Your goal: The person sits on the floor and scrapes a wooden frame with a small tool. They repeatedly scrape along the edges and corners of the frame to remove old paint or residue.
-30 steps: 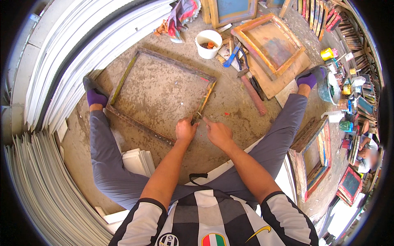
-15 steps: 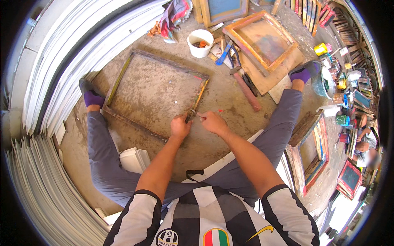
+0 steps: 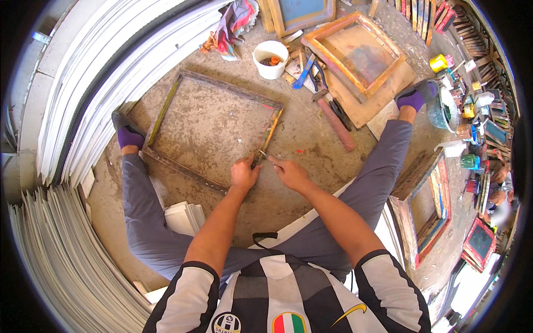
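Weathered wooden frame on the floor, gripped near its near right corner

The wooden frame (image 3: 233, 89) lies on the stained concrete floor (image 3: 266, 213), between the person's spread legs. It is a four-sided rectangle, open in the middle, so bare floor shows through. Its wood is mostly dark brown and grimy. A yellow-green streak runs along the left bar; the right bar carries worn yellow-orange paint, with a small red patch close to the far right corner. The near bar is dark, and pale specks dot it toward the left hand.

The left hand (image 3: 244, 172) is closed around the right bar by the near right corner, hiding that corner. The right hand (image 3: 290, 173) is just beside it, fingers partly curled and index finger extended toward the bar; whether it grips anything small cannot be told.

Beyond the frame's far right corner lie a hammer (image 3: 336, 125) and pliers (image 3: 319, 77), with a white bucket (image 3: 272, 72) past the far bar. Farther right, an orange-stained frame (image 3: 333, 26) rests on a brown board (image 3: 355, 112). White sheets (image 3: 111, 83) line the floor's left edge.
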